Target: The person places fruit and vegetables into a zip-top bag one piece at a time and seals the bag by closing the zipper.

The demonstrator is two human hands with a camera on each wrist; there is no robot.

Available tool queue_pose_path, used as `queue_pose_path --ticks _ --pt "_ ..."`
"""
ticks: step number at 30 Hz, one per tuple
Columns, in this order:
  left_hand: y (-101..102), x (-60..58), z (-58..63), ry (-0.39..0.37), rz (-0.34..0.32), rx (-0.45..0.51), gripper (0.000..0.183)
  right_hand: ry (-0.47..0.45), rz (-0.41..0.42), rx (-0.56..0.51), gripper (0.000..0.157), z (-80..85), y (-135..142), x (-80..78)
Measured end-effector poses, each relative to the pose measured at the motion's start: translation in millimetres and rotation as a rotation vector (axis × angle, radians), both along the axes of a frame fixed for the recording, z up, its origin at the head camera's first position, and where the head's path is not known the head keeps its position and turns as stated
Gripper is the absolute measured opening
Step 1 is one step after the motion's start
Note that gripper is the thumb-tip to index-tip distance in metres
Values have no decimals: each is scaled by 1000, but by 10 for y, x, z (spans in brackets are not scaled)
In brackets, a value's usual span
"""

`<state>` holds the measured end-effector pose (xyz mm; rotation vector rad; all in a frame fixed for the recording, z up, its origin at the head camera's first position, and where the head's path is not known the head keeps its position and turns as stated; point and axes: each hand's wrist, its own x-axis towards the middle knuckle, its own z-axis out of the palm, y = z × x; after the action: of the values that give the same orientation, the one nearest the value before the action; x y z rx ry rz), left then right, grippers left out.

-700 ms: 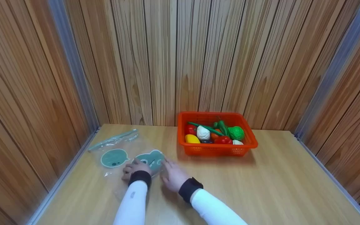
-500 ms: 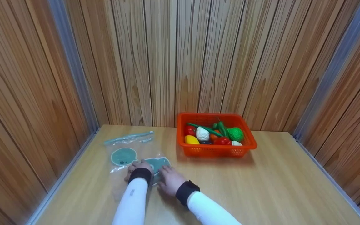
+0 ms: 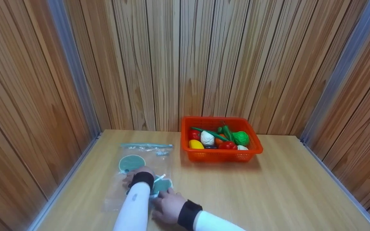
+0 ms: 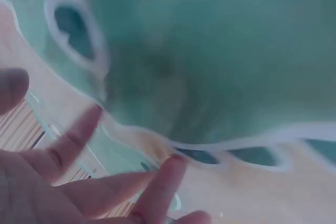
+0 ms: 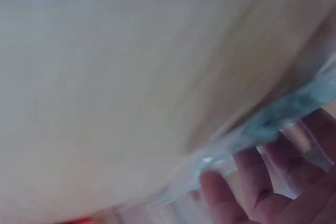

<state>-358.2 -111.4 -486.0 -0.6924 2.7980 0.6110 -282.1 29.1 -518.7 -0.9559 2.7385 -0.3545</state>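
A clear zip bag (image 3: 161, 166) with green printed patches lies flat on the table, its blue zip strip (image 3: 146, 145) at the far end. My left hand (image 3: 138, 177) rests on the middle of the bag with fingers spread. In the left wrist view its fingertips (image 4: 176, 167) touch the plastic at the white outline of a green patch (image 4: 226, 66). At the bag's near right edge is my right hand (image 3: 169, 207). In the right wrist view its fairly straight fingers (image 5: 252, 174) lie against the bag's edge (image 5: 273, 114).
An orange basket (image 3: 222, 156) stands at the back of the table, right of the bag. It holds several toy vegetables, among them a green cabbage (image 3: 241, 138), a red pepper (image 3: 228, 145) and a yellow piece (image 3: 196, 144). Wood-patterned panels (image 3: 165, 64) enclose the table.
The bag has turned clockwise and shifted right, so its zip strip now lies nearly level. My right hand has moved nearer along the bag's edge; the left hand has shifted only slightly.
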Motion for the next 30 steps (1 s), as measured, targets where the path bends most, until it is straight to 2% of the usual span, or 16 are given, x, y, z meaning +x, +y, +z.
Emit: queue_pose_path --ticks 2,6,8,9,10,12,13,15,16,17,18,20,21,25,29,30 --pt "-29 -33 -68 17 12 -1 52 78 119 25 41 -21 -55 120" --pt "-69 -96 -249 56 95 46 84 449 421 106 25 -102 -189 324" --pt "-100 -124 -330 58 122 67 94 450 502 37 23 -110 -242 390" --pt "-116 -138 -349 50 119 60 96 279 485 -39 21 -99 -254 413" --pt "-134 -149 -358 39 108 53 97 166 465 -119 28 -81 -260 418" --pt "-156 -161 -342 18 66 7 88 -4 360 -259 33 -24 -246 384" --pt "-165 -160 -323 3 31 -32 82 -35 302 -317 32 7 -218 346" --pt "-164 -107 -218 -28 -18 -94 77 -2 177 -358 28 52 -144 229" --pt "-174 -98 -206 -34 -13 -95 80 128 136 -307 29 66 -97 152" --pt "-176 -58 -158 -41 -17 -98 81 160 70 -301 26 74 -40 79" --pt "-201 -44 -151 -43 -46 -106 81 157 8 -298 27 81 23 12" --pt "-204 76 -35 -21 -23 -21 87 158 -88 -272 33 68 150 -98" --pt "-210 111 -5 5 5 41 92 163 -119 -250 35 54 216 -137" --pt "-212 210 136 24 -76 97 95 130 -135 -134 34 -1 389 -184" --pt "-238 32 5 -37 -343 -98 76 114 -100 -58 31 -20 408 -123" --pt "-252 -74 -143 -11 -401 -127 64 122 -93 -47 31 -21 399 -102"
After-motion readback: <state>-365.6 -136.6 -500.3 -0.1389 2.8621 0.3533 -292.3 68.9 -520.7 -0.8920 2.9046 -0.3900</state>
